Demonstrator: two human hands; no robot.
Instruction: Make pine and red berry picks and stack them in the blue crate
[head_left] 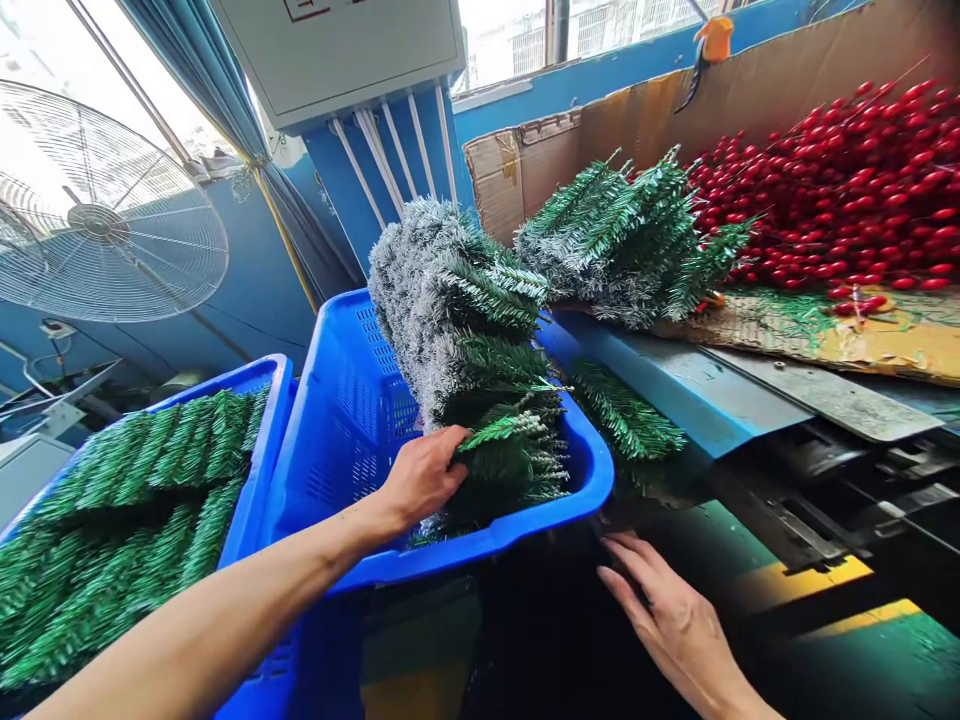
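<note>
My left hand is over the front of a blue basket, its fingers closed on the tip of a green pine sprig. Behind that sprig, frosted pine branches are stacked in the basket's right half, their white sides facing left. To the right of the basket and lower down, my right hand hangs over the dark floor with its fingers apart, holding nothing.
A second blue basket with green branches stands at the left. On the right, a metal-edged bench bears frosted branches and red berries against cardboard. A large fan is at the back left.
</note>
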